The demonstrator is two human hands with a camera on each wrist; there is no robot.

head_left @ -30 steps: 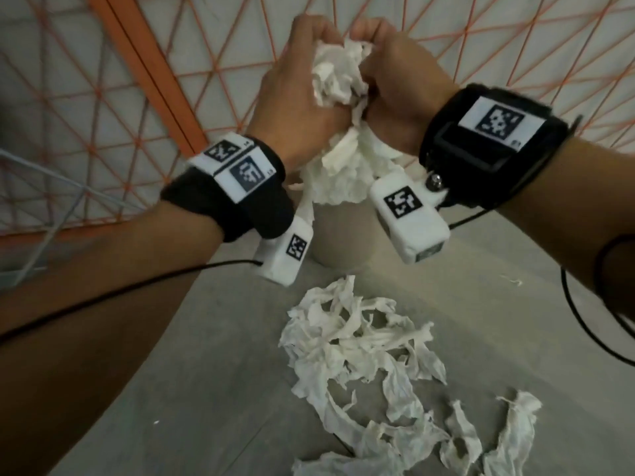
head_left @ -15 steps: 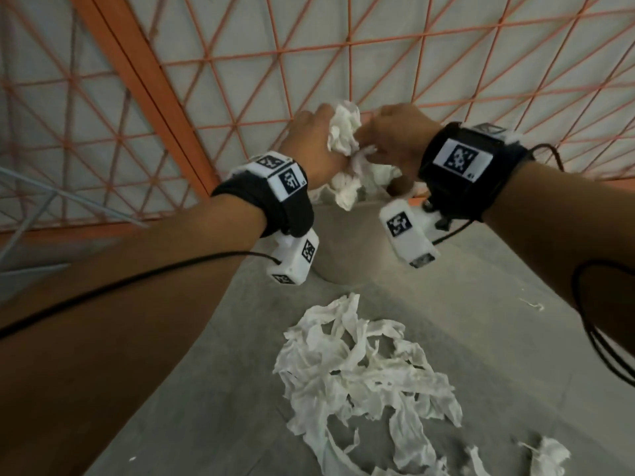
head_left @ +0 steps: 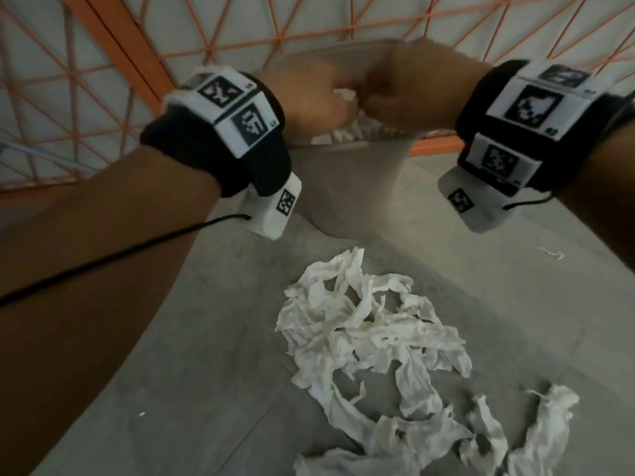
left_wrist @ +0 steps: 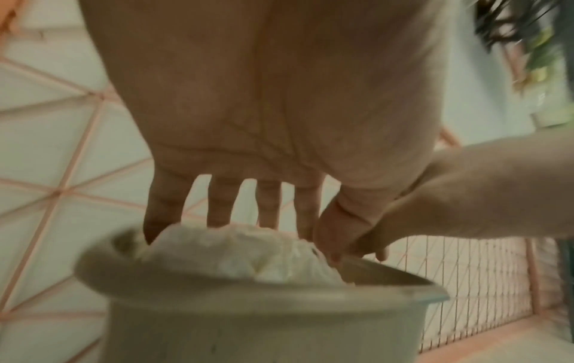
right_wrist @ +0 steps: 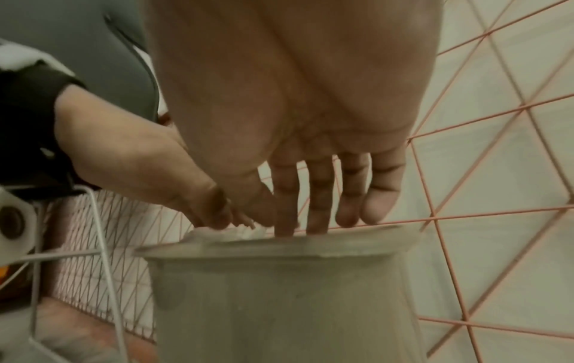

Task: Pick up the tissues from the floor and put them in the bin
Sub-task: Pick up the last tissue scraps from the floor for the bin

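The left hand [head_left: 309, 97] and right hand [head_left: 409, 94] are now low over the mouth of the bin [head_left: 357, 187], side by side and touching at the thumbs. A sec ago they were raised in front of the orange lattice, both squeezing one wad of tissue; half a sec ago they were coming down, wad still between them. Now the fingers [left_wrist: 219, 203] of the left hand point straight down, a bit spread, tips pressing the wad of tissue [left_wrist: 236, 255] that sits heaped in the bin mouth. The right hand is the same: fingers [right_wrist: 320, 194] long and relaxed, tips at the rim, thumb near the tissue. So both hands are wide, gripping nothing.

The wad is white, soft, very crumpled, rounded on top. The bin is grey-beige, round, smooth, w/ a flared lip, and narrows toward the base.

In front of the bin, on the grey matte floor [head_left: 165, 355], lies a loose pile of tissues [head_left: 367, 341]: torn, twisted strips, thin and wrinkled. Behind is an orange lattice [head_left: 240, 25] of thin rods in triangles.
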